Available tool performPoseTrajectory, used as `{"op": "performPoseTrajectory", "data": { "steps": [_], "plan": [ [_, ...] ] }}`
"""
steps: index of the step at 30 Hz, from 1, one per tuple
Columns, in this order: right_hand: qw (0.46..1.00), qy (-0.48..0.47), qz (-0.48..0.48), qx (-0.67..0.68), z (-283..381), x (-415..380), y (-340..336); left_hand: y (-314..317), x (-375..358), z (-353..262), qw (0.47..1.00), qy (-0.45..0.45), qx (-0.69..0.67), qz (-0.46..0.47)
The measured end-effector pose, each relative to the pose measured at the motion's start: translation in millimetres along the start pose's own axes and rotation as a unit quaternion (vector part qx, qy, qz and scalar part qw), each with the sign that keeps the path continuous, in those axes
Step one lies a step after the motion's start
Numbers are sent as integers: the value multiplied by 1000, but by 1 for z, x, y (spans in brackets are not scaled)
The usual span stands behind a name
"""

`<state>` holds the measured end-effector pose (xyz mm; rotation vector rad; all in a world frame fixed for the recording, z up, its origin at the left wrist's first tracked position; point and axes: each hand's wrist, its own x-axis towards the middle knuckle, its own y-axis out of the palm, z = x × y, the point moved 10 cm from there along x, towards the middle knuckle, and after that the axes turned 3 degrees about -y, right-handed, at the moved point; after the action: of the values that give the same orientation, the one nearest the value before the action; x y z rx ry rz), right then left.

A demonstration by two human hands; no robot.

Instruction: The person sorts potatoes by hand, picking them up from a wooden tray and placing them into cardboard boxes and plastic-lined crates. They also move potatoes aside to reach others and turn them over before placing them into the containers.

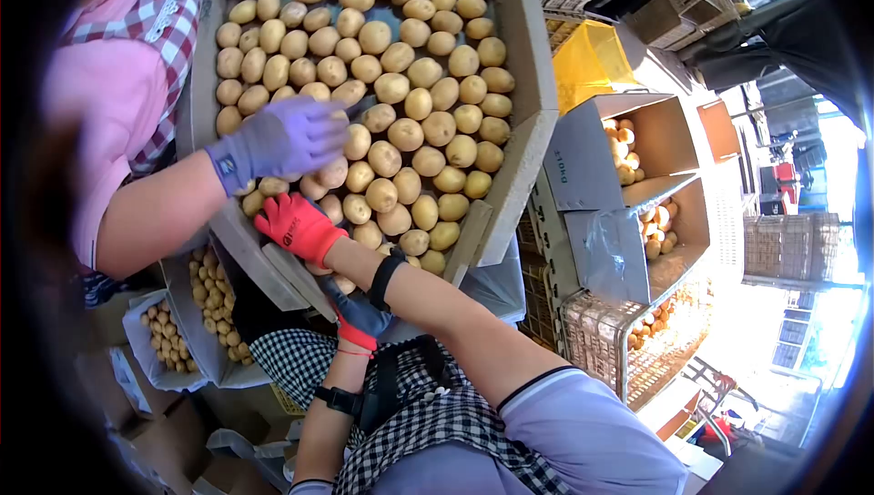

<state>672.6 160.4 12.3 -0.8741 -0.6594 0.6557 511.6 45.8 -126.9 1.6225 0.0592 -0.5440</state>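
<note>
The potatoes (405, 134) lie in the tray (526, 40) just beyond our right hand (296, 225) — nearer to it than to our left hand (358, 315), low by the open end — though whether either's fingers grasp one, we cannot tell

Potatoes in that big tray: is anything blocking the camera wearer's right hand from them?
Nothing visible does: the right hand is down at the potatoes. A co-worker's purple-gloved hand is just beyond it, over other potatoes.

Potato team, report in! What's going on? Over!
Right hand at the potatoes. Left hand by the tray's near edge. Co-worker's purple-gloved hand close beside the right.
</note>
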Motion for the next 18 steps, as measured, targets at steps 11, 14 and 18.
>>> {"op": "performPoseTrajectory", "data": {
  "steps": [11,14,18],
  "plan": [
    [826,220,-412,-316,-160,-249,-376,30,-5,-4,908,55,413,-42],
    [794,357,-288,-399,-206,-238,-365,-13,-18,-13,951,107,257,-135],
    [958,170,-158,-170,-92,-159,-184,-80,-39,-4,923,114,18,-368]
  ]
}}
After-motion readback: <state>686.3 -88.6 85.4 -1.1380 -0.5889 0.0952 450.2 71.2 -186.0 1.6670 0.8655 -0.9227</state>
